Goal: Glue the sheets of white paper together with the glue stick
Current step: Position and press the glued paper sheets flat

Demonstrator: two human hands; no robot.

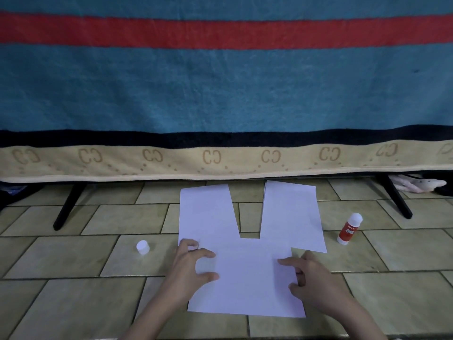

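Three white paper sheets lie on the tiled floor. The near sheet overlaps the lower ends of a far left sheet and a far right sheet. My left hand presses on the near sheet's left edge with spread fingers. On the sheet's right edge rests my right hand, fingers bent, fingertips on the paper. A red and white glue stick stands upright to the right of the sheets, untouched. Its white cap sits on the floor to the left.
A bed draped with a blue, red and beige blanket fills the background, with black legs at left and right. A pale soft toy lies under the bed at far right. Beige floor tiles surround the papers.
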